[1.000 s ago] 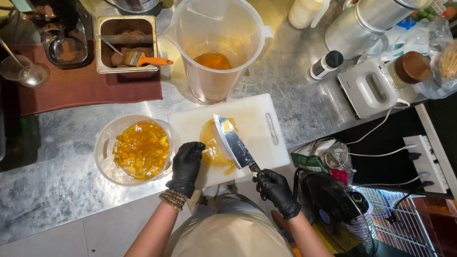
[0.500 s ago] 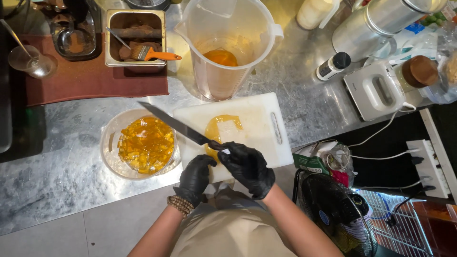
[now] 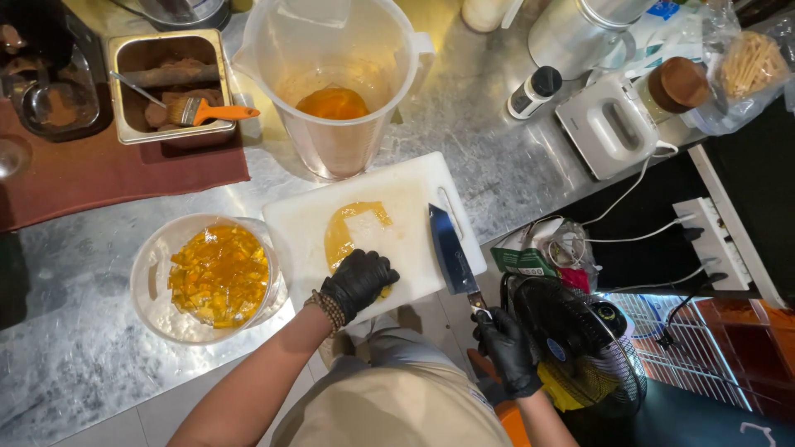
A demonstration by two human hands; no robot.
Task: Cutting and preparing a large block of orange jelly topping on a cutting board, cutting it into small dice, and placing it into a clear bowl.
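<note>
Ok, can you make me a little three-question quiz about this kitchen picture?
1. True or false: the right hand holds a knife.
2. What does the left hand press on? A) the orange slab on the board B) the brush C) the fan
3. Fill in: the orange cut pieces lie in the round ____ left of the board.

Key: 1 true; 2 A; 3 bowl.
</note>
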